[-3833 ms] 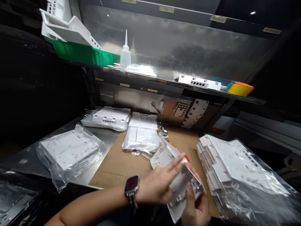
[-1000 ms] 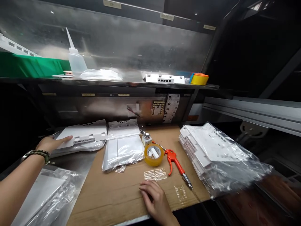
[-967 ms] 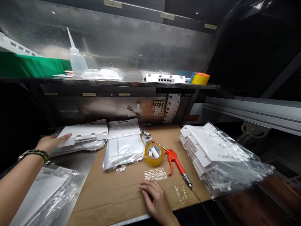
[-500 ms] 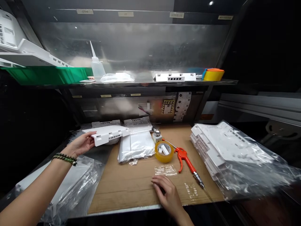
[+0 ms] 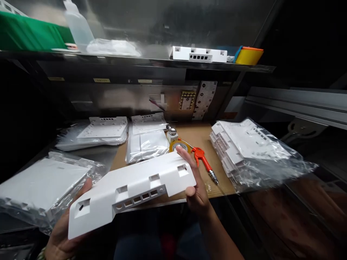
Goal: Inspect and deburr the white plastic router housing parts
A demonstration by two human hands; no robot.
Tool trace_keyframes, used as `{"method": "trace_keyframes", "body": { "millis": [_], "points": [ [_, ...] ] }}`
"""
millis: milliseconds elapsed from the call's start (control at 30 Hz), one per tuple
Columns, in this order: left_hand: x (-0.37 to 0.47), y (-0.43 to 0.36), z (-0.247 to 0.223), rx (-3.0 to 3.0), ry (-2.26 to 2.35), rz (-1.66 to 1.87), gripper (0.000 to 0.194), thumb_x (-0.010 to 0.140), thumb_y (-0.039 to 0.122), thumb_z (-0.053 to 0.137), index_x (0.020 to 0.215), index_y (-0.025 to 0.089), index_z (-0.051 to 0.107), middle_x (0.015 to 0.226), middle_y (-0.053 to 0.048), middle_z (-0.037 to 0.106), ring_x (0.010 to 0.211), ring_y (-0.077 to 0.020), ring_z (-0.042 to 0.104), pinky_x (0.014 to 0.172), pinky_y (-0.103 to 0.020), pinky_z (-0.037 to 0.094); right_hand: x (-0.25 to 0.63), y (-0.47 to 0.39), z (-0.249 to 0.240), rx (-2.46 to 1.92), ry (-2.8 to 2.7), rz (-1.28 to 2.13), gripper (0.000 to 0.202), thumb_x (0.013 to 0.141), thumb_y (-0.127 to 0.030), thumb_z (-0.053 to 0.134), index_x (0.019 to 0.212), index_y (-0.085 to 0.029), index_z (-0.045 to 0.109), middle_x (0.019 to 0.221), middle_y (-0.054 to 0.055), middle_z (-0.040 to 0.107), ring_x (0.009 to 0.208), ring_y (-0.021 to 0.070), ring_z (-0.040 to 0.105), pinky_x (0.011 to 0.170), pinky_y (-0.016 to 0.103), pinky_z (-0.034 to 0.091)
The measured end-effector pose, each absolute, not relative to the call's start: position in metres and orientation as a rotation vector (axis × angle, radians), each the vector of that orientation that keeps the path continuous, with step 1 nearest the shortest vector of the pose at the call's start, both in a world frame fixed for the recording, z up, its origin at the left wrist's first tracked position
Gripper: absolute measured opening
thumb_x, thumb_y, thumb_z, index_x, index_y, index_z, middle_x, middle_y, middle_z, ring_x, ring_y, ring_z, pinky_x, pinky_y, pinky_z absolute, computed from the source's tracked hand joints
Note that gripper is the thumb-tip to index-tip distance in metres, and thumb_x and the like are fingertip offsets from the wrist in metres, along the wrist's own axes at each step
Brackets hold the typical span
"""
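Observation:
A white plastic housing [image 5: 130,177] with a row of port cutouts along its edge is held tilted above the front of the bench. My left hand [image 5: 63,227] grips its left end, with the fingers partly hidden behind it. At the other end my right hand [image 5: 196,187] is closed on it, thumb on the near side. Behind the housing are a roll of yellow tape [image 5: 173,145], partly covered, and a red air blow gun [image 5: 201,156]. A small pump bottle [image 5: 172,135] stands behind the tape.
Bagged white panels lie in stacks at the left [image 5: 40,180] and right [image 5: 244,144]. Further housings [image 5: 104,128] and clear bags [image 5: 148,144] lie at the back of the cardboard [image 5: 208,133]. A shelf above carries a green bin [image 5: 29,34], a squeeze bottle [image 5: 78,29] and another housing [image 5: 199,54].
The housing has come from the back left towards me. My right hand has risen from the cardboard and taken its right end. The view has tilted downward.

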State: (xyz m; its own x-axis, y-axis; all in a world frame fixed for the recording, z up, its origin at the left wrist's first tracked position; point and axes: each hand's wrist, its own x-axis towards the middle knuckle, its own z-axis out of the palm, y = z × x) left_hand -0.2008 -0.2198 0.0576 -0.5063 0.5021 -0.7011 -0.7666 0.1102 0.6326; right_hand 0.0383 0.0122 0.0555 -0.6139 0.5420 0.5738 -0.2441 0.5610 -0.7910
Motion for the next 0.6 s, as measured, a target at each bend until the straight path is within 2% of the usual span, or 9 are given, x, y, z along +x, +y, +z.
{"method": "trace_keyframes", "body": {
  "millis": [100, 167, 233, 300, 433, 600],
  "points": [
    [-0.188, -0.207, 0.038, -0.429, 1.178, 1.666, 0.088, 0.077, 0.071, 0.073, 0.153, 0.033, 0.050, 0.100, 0.003, 0.080, 0.126, -0.0290, 0.066, 0.062, -0.029, 0.070, 0.045, 0.007, 0.064, -0.301, -1.915, 1.053, 0.087, 0.093, -0.084, 0.029, 0.162, -0.030, 0.031, 0.164, 0.008, 0.042, 0.155, 0.0341, 0.036, 0.125, 0.055, 0.036],
    [-0.182, -0.199, 0.033, -0.453, 1.136, 1.688, 0.088, 0.077, 0.072, 0.072, 0.153, 0.034, 0.049, 0.113, 0.005, 0.078, 0.130, -0.0257, 0.063, 0.061, -0.025, 0.069, 0.051, 0.005, 0.065, -0.343, -1.885, 1.058, 0.089, 0.092, -0.084, 0.029, 0.162, -0.029, 0.031, 0.164, 0.009, 0.043, 0.152, 0.0344, 0.041, 0.123, 0.054, 0.040],
    [-0.177, -0.193, 0.032, -0.458, 1.144, 1.640, 0.094, 0.075, 0.077, 0.070, 0.155, 0.034, 0.046, 0.119, 0.004, 0.076, 0.128, -0.0262, 0.065, 0.050, -0.023, 0.066, 0.056, 0.005, 0.064, -0.377, -1.862, 1.090, 0.092, 0.091, -0.086, 0.029, 0.163, -0.029, 0.030, 0.163, 0.009, 0.044, 0.150, 0.0347, 0.044, 0.121, 0.053, 0.042],
    [-0.174, -0.190, 0.034, -0.411, 1.119, 1.596, 0.101, 0.075, 0.081, 0.067, 0.159, 0.031, 0.040, 0.122, 0.001, 0.076, 0.128, -0.0265, 0.065, 0.050, -0.024, 0.065, 0.060, 0.006, 0.063, -0.393, -1.854, 1.103, 0.093, 0.090, -0.087, 0.030, 0.163, -0.029, 0.030, 0.163, 0.009, 0.044, 0.150, 0.0347, 0.044, 0.122, 0.053, 0.042],
    [-0.170, -0.190, 0.030, -0.250, 0.871, 1.619, 0.097, 0.087, 0.073, 0.063, 0.164, 0.028, 0.026, 0.127, -0.003, 0.074, 0.136, -0.0273, 0.059, 0.072, -0.031, 0.069, 0.063, 0.011, 0.054, -0.459, -1.872, 1.102, 0.095, 0.090, -0.087, 0.028, 0.164, -0.027, 0.030, 0.159, 0.012, 0.048, 0.152, 0.0357, 0.040, 0.120, 0.054, 0.044],
    [-0.164, -0.188, 0.023, -0.115, 0.677, 1.696, 0.086, 0.094, 0.067, 0.056, 0.163, 0.024, 0.029, 0.131, -0.010, 0.072, 0.132, -0.0340, 0.062, 0.089, -0.042, 0.066, 0.063, 0.016, 0.040, -0.516, -1.834, 1.129, 0.088, 0.096, -0.081, 0.022, 0.160, -0.023, 0.038, 0.148, 0.016, 0.059, 0.149, 0.0355, 0.045, 0.113, 0.053, 0.051]
  ]
}}
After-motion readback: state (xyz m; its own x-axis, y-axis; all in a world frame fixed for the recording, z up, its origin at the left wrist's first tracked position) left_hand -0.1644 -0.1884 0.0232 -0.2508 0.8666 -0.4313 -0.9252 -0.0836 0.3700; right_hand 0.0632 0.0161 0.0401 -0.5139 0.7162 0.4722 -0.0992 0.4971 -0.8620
